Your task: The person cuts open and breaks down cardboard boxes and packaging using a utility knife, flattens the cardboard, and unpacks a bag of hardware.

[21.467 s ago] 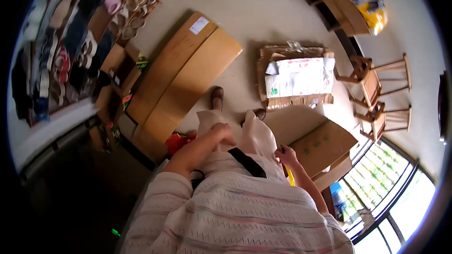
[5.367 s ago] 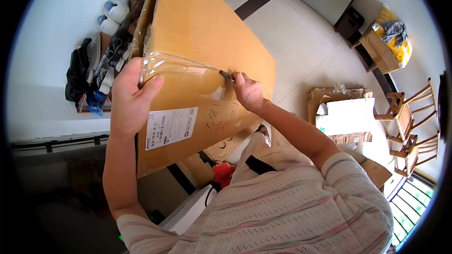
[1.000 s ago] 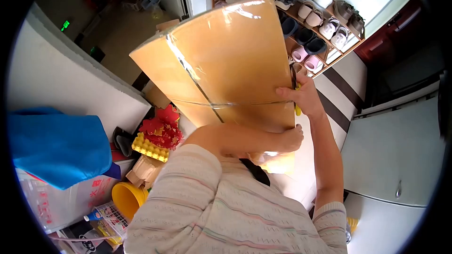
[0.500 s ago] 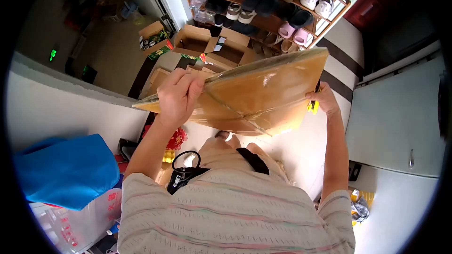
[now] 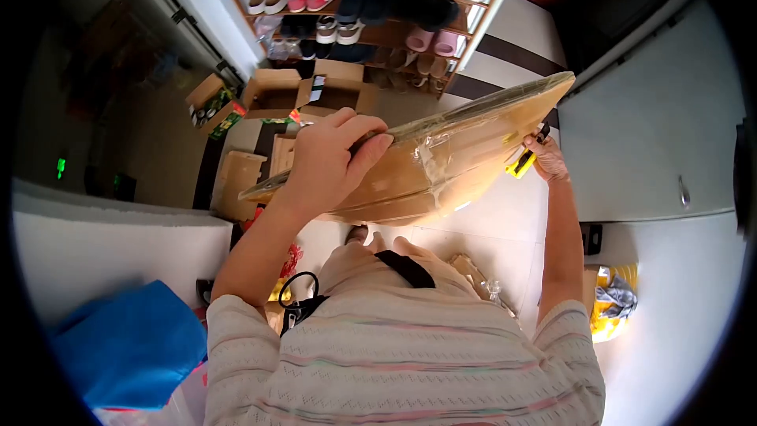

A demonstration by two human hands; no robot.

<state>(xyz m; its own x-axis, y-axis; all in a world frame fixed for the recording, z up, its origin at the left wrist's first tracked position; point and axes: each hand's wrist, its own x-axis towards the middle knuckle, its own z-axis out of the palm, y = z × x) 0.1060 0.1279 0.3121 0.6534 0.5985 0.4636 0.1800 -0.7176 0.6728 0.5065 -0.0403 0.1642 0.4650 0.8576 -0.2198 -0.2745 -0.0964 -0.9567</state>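
Observation:
A flat, taped cardboard box [image 5: 465, 154] is held up in front of my body, tilted with its right end higher. My left hand [image 5: 335, 162] is closed over its upper edge, left of the middle, thumb on the near side. At the box's right end, my right hand [image 5: 547, 159] is closed around a yellow-and-black utility knife [image 5: 520, 164]. Whether those fingers also pinch the cardboard is hard to tell. Shiny clear tape runs along the upper edge and across the face of the box.
A shoe rack [image 5: 378, 35] with several rows of shoes stands ahead. Open cardboard boxes [image 5: 272, 99] sit on the floor before it. A grey-white cabinet [image 5: 654, 134] is at right, and a blue cloth [image 5: 130, 347] at lower left. Flattened cardboard [image 5: 473, 272] lies near my feet.
The view has shifted right, so the shoe rack and boxes appear further left. The cardboard box has turned slightly, its right end rising, with both hands still at it.

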